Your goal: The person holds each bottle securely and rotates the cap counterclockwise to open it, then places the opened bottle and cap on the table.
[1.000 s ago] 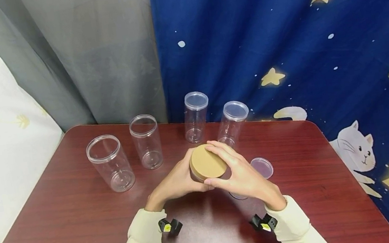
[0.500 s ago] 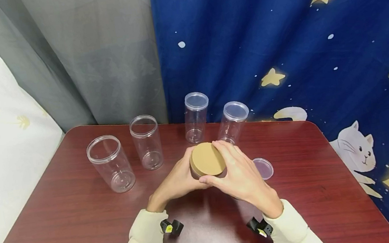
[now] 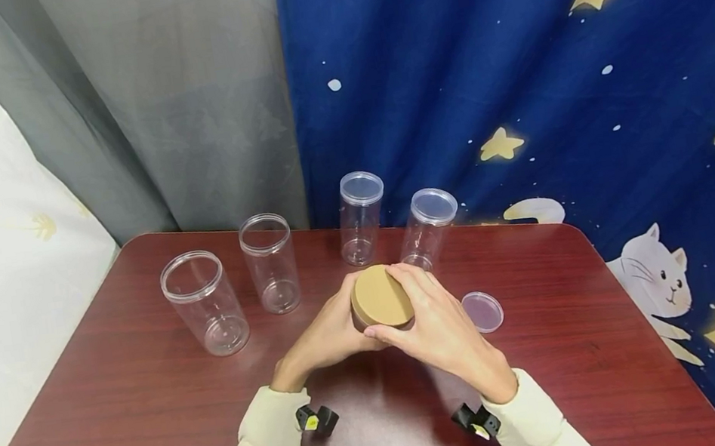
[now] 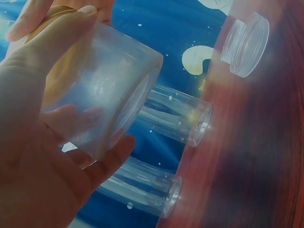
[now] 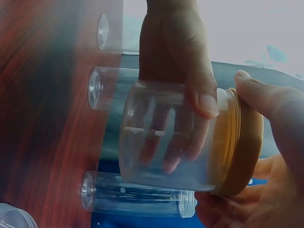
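Observation:
A clear, wide plastic jar (image 5: 161,137) with a tan screw lid (image 3: 379,297) is held above the table, between both hands. My left hand (image 3: 330,330) grips the jar's body, its fingers wrapped round the far side, as the right wrist view shows. My right hand (image 3: 443,321) grips the rim of the lid, thumb on the near side and fingers on the far side. The lid sits on the jar's mouth; the head view looks down on its flat top. No contents are visible through the jar's wall.
Two tall clear jars without lids, one at the far left (image 3: 206,305) and one beside it (image 3: 270,266), stand upright. Two capped clear jars, one at the back (image 3: 360,219) and one to its right (image 3: 428,228), stand behind my hands. A clear lid (image 3: 483,311) lies at the right.
My right hand has turned round the lid, its thumb shifting left and its wrist drawing slightly inward. My left hand keeps its hold on the jar, nearly still.

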### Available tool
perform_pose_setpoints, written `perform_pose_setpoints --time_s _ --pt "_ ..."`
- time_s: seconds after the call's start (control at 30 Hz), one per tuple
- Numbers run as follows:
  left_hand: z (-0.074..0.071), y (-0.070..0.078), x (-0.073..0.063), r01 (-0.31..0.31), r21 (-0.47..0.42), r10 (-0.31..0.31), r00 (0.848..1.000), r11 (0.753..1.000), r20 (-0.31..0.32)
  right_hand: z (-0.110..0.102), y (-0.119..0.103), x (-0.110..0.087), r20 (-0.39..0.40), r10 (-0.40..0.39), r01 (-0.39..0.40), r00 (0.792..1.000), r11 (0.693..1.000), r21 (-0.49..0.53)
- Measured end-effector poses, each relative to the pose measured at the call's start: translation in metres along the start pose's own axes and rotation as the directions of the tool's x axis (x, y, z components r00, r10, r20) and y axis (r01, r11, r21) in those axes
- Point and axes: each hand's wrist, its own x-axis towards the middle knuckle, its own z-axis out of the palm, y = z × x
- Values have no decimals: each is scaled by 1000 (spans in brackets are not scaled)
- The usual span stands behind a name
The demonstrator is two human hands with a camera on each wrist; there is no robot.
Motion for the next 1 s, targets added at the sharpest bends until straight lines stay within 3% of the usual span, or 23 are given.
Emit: perform_pose_setpoints --time_s 0.67,1.0 --pt "-1 -2 -1 -7 -31 8 999 999 53 -7 5 -3 108 -21 10 994 995 99" --pt "-2 -2 -1 -13 9 12 998 1000 67 -9 8 -3 128 -49 31 991 990 141"
